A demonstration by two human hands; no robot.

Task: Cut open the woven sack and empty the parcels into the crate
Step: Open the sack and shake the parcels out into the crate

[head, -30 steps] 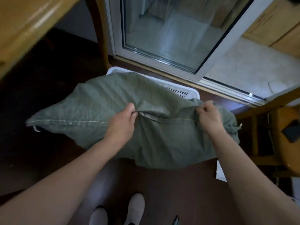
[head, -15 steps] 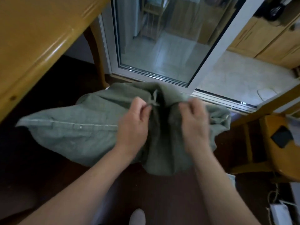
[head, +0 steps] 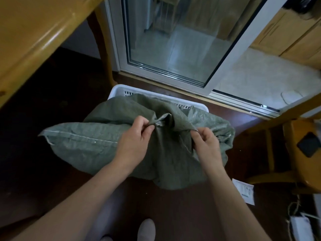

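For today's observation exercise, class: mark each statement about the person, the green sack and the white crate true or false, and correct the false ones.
1. Both hands pinch the woven sack. True: the left hand and right hand each grip a fold of fabric.
2. The sack lies inside a cardboard box. False: it is held over a white crate.
3. A wooden table stands at the left. True.
4. The right hand holds scissors. False: it holds only fabric.
5. Parcels lie scattered on the floor. False: none are visible.
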